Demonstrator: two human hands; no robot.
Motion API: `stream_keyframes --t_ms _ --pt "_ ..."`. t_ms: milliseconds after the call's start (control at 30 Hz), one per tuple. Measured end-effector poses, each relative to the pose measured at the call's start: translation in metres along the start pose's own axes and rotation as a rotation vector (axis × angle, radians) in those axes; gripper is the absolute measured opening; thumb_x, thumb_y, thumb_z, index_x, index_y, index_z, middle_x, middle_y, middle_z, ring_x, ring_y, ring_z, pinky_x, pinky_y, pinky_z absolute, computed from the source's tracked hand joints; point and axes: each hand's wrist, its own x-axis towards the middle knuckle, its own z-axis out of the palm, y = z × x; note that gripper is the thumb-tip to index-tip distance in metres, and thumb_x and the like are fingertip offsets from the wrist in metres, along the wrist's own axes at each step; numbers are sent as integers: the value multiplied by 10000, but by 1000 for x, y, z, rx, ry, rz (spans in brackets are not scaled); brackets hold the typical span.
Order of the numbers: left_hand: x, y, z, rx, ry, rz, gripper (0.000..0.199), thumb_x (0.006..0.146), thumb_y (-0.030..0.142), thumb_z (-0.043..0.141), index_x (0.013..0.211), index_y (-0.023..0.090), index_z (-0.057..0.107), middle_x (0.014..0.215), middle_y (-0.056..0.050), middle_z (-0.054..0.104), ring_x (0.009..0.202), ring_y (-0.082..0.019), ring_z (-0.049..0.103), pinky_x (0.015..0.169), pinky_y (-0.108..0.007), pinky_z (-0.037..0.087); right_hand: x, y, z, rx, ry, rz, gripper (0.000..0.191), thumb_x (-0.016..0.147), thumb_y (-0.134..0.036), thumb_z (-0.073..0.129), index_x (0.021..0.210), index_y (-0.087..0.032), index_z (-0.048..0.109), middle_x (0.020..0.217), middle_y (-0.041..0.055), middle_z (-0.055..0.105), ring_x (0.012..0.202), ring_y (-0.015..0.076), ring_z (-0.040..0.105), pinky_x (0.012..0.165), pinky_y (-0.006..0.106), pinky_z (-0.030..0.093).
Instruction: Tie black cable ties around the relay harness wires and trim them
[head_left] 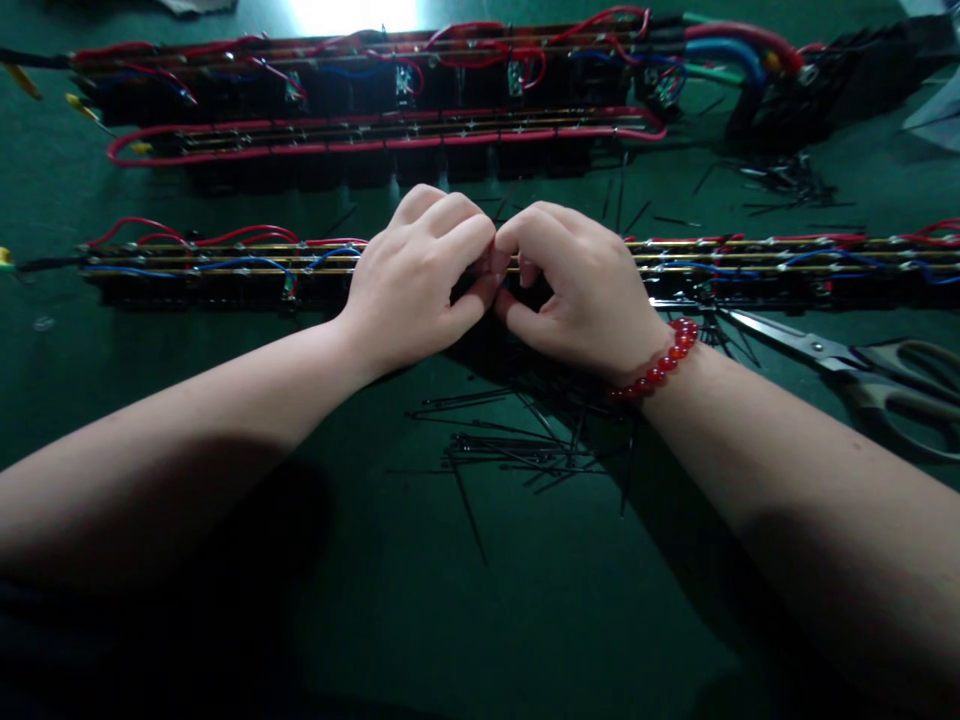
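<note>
My left hand (427, 275) and my right hand (574, 285) meet over the middle of a long black strip assembly (787, 260) with brass rails and red and blue wires. On both hands the thumb and forefinger are pinched, and the tips nearly touch each other. Whatever lies between the fingertips is too small or hidden to make out. A red bead bracelet (664, 370) circles my right wrist. Just below the hands, a loose pile of black cable ties (517, 450) lies on the green table surface (450, 640).
Scissors (817, 347) lie to the right, their blades pointing at the strip beside my right wrist. Behind stands a second wired assembly (337, 85) with thick coloured cables (727, 50) at its right end. More black scraps (795, 185) are heaped at the back right.
</note>
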Motion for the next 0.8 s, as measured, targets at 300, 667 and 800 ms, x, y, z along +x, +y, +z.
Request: stream_keyframes --t_ms 300,667,800 --pt "1 1 0 9 -3 -21 127 863 276 525 904 272 644 1065 -86 644 1085 -322 545 806 -472 491 0 -3 -1 -15 1 26 215 749 -132 572 859 -270 451 886 29 614 849 228 585 733 382 473" --pt "0 0 0 3 7 -2 138 875 282 527 925 281 655 1053 -85 647 1079 -315 546 824 -474 500 0 -2 0 -2 -14 44 216 771 -138 574 868 -269 432 919 39 613 881 244 599 773 402 475" --pt "0 0 0 -9 -2 -11 141 882 281 515 919 272 651 1056 -92 643 1086 -321 541 817 -476 503 0 -1 0 3 -10 24 216 764 -148 578 868 -270 433 925 44 628 878 244 601 769 404 480"
